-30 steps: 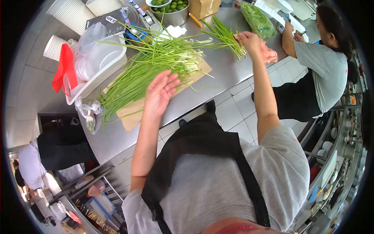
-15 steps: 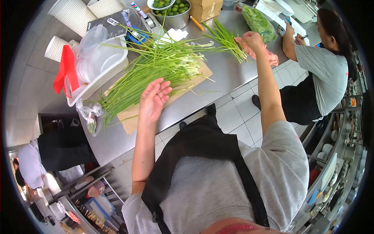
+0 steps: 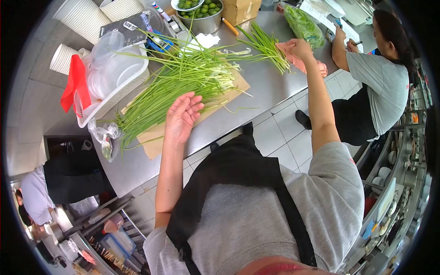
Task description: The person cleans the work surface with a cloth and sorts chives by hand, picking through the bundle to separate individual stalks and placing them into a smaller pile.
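My left hand (image 3: 184,117) is held palm up over the front edge of the table, its fingers loosely curled and apart, with nothing in them. Just beyond it lies a big heap of long spring onions (image 3: 174,89) on brown cardboard (image 3: 153,147). Farther right, my right hand (image 3: 300,50) has its fingers closed on a pink cloth (image 3: 316,67), which lies crumpled near the table edge. A smaller bunch of spring onions (image 3: 266,46) rests beside that cloth. Behind my right hand is a plastic bag of leafy greens (image 3: 303,26).
A white basket of plastic lids (image 3: 114,94) stands at the left, with stacked paper cups (image 3: 85,20) behind. A metal pot of green limes (image 3: 201,20) sits at the back. At the right, a co-worker (image 3: 380,78) writes on paper; another person (image 3: 68,176) stands left.
My right hand has lowered slightly toward me on the pink cloth. My left hand stays nearly where it was. The spring onions have not visibly moved.
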Demonstrator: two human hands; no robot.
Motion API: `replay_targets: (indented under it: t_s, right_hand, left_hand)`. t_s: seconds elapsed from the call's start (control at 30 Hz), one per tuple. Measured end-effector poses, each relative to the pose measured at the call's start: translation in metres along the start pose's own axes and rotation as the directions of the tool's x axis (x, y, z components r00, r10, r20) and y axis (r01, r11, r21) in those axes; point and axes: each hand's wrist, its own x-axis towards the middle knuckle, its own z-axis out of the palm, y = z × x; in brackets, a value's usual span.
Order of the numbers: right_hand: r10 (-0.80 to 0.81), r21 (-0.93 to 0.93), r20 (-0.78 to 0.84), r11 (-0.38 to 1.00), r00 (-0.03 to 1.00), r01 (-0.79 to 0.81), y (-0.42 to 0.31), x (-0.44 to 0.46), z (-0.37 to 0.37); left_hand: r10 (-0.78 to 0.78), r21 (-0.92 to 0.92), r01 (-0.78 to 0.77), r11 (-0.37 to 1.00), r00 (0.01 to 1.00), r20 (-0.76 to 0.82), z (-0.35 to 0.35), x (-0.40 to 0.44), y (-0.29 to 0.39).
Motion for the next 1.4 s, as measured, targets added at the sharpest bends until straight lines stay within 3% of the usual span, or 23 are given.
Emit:
replay_targets:
  t_s: [0.07,0.3,0.37,0.43,0.5,0.57,0.6,0.63,0.67,0.8,0.83,0.9,0.93,1.0,1.03,1.13,1.23,1.27,1.4]
  right_hand:
    - [-0.131,-0.353,-0.075,0.930,0.988,0.097,0.014,-0.003,0.010]
    - [0.077,-0.339,-0.279,0.924,0.957,-0.174,-0.001,-0.031,-0.022]
    - [0.077,-0.516,-0.321,0.822,0.944,-0.242,0.010,-0.036,-0.022]
    - [0.086,-0.597,-0.189,0.781,0.978,-0.184,0.032,-0.025,-0.019]
    - [0.105,-0.676,-0.165,0.712,0.981,-0.190,0.004,-0.030,-0.024]
    - [-0.170,-0.645,-0.282,0.762,0.944,-0.055,-0.028,-0.040,-0.018]
    - [-0.178,-0.642,-0.262,0.766,0.948,-0.034,-0.037,-0.042,-0.008]
    - [-0.427,-0.578,-0.208,0.780,0.880,0.242,-0.048,-0.045,0.003]
    - [-0.647,-0.494,-0.187,0.712,0.739,0.499,-0.059,-0.048,0.012]
    - [-0.744,-0.213,-0.145,0.667,0.652,0.714,-0.120,-0.069,0.056]
    - [-0.742,-0.220,-0.148,0.669,0.654,0.710,-0.126,-0.066,0.061]
    - [-0.607,-0.180,-0.128,0.792,0.784,0.583,-0.129,-0.046,0.074]
    - [-0.605,-0.182,-0.134,0.794,0.785,0.580,-0.125,-0.037,0.081]
    - [-0.356,-0.430,0.116,0.823,0.927,0.370,-0.119,-0.024,0.098]
    - [-0.363,-0.430,0.114,0.821,0.925,0.375,-0.116,-0.023,0.106]
    - [-0.582,-0.133,0.220,0.778,0.783,0.615,-0.131,-0.029,0.121]
    - [-0.560,-0.173,0.108,0.803,0.821,0.570,-0.144,-0.030,0.120]
    - [-0.628,-0.309,-0.020,0.744,0.778,0.593,-0.148,-0.029,0.115]
    - [-0.659,-0.202,0.003,0.737,0.752,0.646,-0.195,-0.065,0.086]
  left_hand:
    - [-0.001,-0.003,0.001,1.000,1.000,0.007,-0.001,0.002,0.000]
    - [0.000,0.004,0.000,1.000,1.000,-0.017,-0.006,-0.001,0.005]
    - [0.053,-0.014,-0.053,0.999,0.998,-0.031,-0.012,-0.003,0.009]
    - [0.117,0.028,-0.115,0.993,0.989,-0.087,-0.013,-0.008,0.019]
    - [0.193,0.077,-0.182,0.980,0.969,-0.158,-0.023,-0.018,0.028]
    - [0.316,0.202,-0.283,0.938,0.935,-0.159,-0.037,-0.029,0.037]
    - [0.331,0.227,-0.288,0.930,0.926,-0.180,-0.045,-0.035,0.040]
    - [0.334,0.232,-0.288,0.929,0.922,-0.196,-0.052,-0.043,0.041]
    - [0.353,0.259,-0.295,0.920,0.911,-0.212,-0.059,-0.051,0.041]
    - [0.412,0.337,-0.311,0.889,0.865,-0.287,-0.066,-0.071,0.042]
    - [0.410,0.335,-0.312,0.889,0.868,-0.280,-0.068,-0.076,0.041]
    - [0.423,0.355,-0.302,0.885,0.840,-0.339,-0.072,-0.086,0.042]
    - [0.423,0.356,-0.304,0.884,0.843,-0.332,-0.075,-0.091,0.042]
    - [0.426,0.376,-0.284,0.882,0.822,-0.378,-0.083,-0.100,0.042]
    - [0.433,0.376,-0.292,0.879,0.819,-0.377,-0.087,-0.104,0.043]
    - [0.438,0.372,-0.290,0.882,0.797,-0.417,-0.094,-0.114,0.044]
    - [0.438,0.366,-0.295,0.883,0.801,-0.410,-0.096,-0.114,0.048]
    - [0.445,0.397,-0.286,0.872,0.800,-0.403,-0.094,-0.113,0.049]
    - [0.427,0.524,-0.205,0.827,0.835,-0.348,-0.080,-0.100,0.047]
